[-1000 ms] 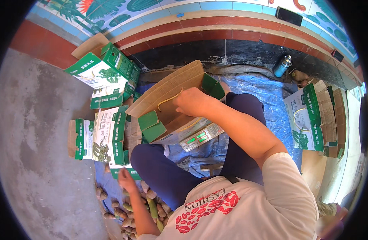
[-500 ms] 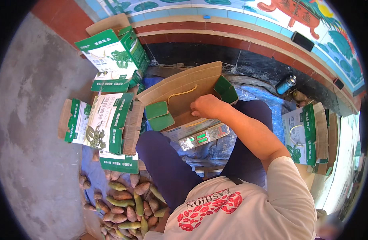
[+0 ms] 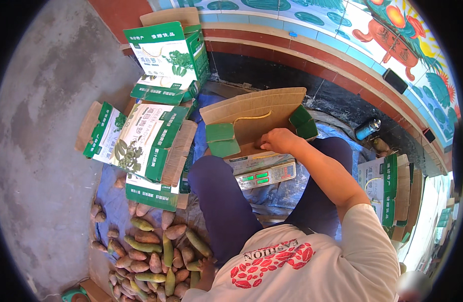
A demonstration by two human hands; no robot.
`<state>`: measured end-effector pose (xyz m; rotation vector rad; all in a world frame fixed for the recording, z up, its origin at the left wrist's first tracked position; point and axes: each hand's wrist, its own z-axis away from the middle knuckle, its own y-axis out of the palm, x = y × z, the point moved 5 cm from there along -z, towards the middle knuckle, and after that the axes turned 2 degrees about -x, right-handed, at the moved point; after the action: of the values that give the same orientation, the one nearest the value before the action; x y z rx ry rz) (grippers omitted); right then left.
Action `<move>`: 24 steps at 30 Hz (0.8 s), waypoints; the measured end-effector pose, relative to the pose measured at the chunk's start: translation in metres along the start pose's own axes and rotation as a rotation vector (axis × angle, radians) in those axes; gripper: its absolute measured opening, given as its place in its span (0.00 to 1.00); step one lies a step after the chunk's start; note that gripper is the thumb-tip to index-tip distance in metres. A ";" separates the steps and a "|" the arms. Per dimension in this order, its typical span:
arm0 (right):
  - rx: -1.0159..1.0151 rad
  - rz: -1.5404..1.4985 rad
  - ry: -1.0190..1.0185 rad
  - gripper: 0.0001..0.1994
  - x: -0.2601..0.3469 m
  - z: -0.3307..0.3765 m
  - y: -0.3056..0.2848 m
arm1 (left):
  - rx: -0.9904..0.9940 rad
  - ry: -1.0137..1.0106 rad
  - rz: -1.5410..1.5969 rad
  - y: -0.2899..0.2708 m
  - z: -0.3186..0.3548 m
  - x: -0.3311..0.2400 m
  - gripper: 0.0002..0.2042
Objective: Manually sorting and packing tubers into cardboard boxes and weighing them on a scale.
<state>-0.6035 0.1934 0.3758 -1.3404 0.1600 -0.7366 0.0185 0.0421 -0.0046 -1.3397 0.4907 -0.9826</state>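
My right hand (image 3: 278,140) is over the opening of a cardboard carton (image 3: 251,103) with green corner flaps and a yellow cord handle. Its fingers are curled down, and whatever they may hold is hidden. The carton rests on a digital scale (image 3: 268,176) with a lit green display, between my knees. Low at my left side, my left hand (image 3: 207,269) lies at the edge of a pile of reddish-brown sweet potatoes (image 3: 155,262) and long green radishes (image 3: 168,249). Its fingers look apart and touch the produce; shadow and my shirt hide part of it.
Printed white-and-green cartons (image 3: 146,136) stand to the left, with another carton (image 3: 163,53) behind them. More cartons (image 3: 387,189) are on the right. A blue bottle (image 3: 367,129) lies by the tiled wall. Blue sheeting (image 3: 109,194) covers part of the concrete floor (image 3: 45,151).
The view has shifted left and down, showing more of the pile. My left hand has come into sight at the produce. My right hand stays at the carton.
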 end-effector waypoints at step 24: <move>-0.077 -0.021 -0.025 0.11 0.008 -0.003 -0.010 | 0.622 -0.286 0.381 -0.166 -0.077 0.012 0.36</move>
<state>-0.6027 0.1859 0.3872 -1.4258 0.1564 -0.7375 -0.0866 -0.0009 0.1389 -0.7657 0.1822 -0.5460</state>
